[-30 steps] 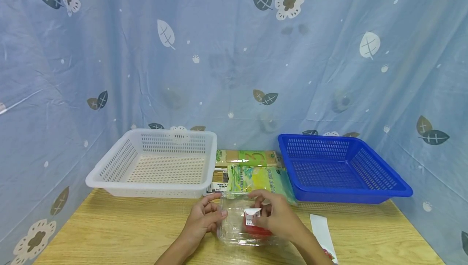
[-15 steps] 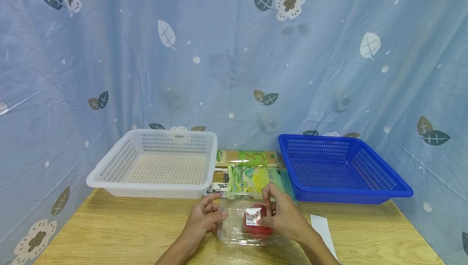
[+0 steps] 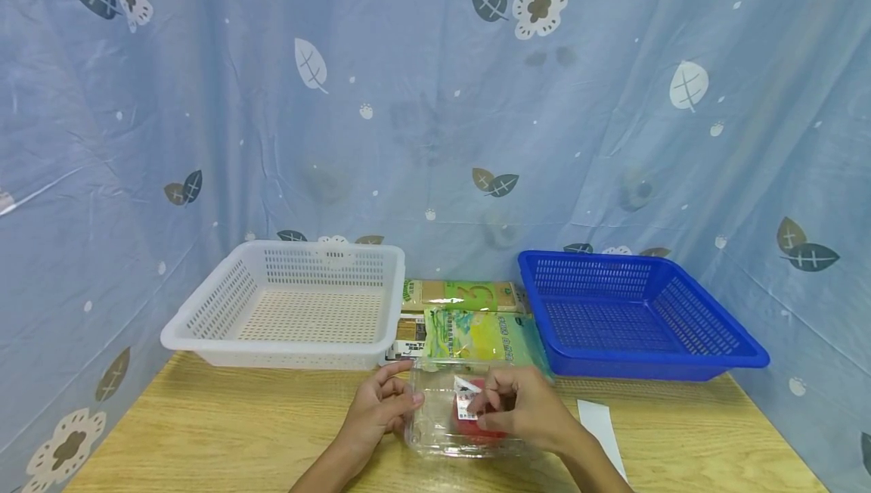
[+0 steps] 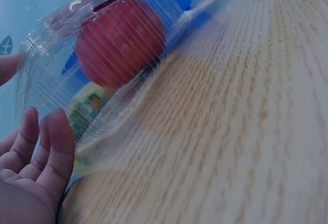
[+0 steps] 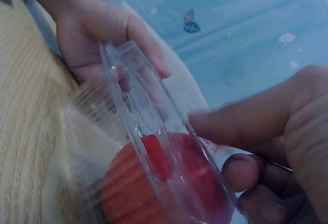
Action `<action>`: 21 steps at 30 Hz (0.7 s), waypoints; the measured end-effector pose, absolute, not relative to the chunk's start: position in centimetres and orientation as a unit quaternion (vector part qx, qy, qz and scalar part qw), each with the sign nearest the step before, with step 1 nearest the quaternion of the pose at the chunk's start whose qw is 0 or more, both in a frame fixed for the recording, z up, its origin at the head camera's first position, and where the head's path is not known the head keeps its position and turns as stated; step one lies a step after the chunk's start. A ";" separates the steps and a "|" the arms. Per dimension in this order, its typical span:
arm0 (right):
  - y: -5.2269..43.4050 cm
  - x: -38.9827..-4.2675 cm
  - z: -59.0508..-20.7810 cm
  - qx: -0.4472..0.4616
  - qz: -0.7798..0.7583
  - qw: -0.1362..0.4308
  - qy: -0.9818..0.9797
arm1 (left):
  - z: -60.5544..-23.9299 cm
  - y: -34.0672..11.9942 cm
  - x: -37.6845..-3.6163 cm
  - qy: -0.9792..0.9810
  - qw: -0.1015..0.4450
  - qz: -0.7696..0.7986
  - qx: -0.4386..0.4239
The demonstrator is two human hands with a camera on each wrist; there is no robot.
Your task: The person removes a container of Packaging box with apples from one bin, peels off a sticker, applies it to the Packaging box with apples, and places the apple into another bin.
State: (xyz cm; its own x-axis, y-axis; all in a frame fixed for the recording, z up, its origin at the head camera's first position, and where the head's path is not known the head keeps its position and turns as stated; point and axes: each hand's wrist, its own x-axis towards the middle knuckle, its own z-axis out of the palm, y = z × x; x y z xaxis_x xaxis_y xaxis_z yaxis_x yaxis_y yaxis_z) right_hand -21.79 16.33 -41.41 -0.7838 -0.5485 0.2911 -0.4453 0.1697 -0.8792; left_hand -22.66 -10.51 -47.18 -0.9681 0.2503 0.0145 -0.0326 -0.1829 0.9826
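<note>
A clear plastic clamshell box (image 3: 435, 432) stands near the table's front, with a red round fruit that looks like a tomato (image 4: 123, 42) inside. My left hand (image 3: 370, 410) holds the box by its left side, thumb on top and fingers beneath. On the lid is a white printed label (image 3: 466, 408) whose upper edge is lifted and folded over. My right hand (image 3: 527, 410) is over the right part of the lid, its curled fingers and thumb pinching at the label's right edge. That hand partly hides the fruit in the head view.
A white basket (image 3: 286, 343) stands at the back left, a blue basket (image 3: 653, 364) at the back right. Between them lie a green-and-tan packet (image 3: 456, 295), a yellow-green packet (image 3: 476, 334) and a small box (image 3: 411, 330). A white paper strip (image 3: 602, 432) lies right of the right arm.
My right hand's fingers have shifted over the lid, first back to the right, then in over the label again. The label's upper edge folds differently now. My left hand and the box have stayed put.
</note>
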 end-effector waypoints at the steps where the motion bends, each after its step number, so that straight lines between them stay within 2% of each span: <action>1: 16.4 -21.8 -41.4 -0.335 -0.552 0.051 0.762 | -47.2 -10.5 -22.7 0.632 0.092 0.764 0.086; 8: 16.4 -21.5 -41.0 -0.319 -0.509 0.077 0.796 | -47.2 -10.5 -22.7 0.634 0.094 0.763 0.090; 21: 14.9 -21.8 -41.1 -0.302 -0.373 -0.019 0.877 | -47.0 -10.5 -22.6 0.636 0.095 0.761 0.085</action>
State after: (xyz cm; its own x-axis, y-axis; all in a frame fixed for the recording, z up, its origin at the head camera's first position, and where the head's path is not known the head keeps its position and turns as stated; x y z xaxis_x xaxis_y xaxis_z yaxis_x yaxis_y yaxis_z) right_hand -21.81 14.89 -41.07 -0.8174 -0.5145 0.2592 -0.5435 0.5396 -0.6429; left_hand -22.63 -10.51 -47.02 -0.9675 0.2526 0.0078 -0.0374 -0.1736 0.9841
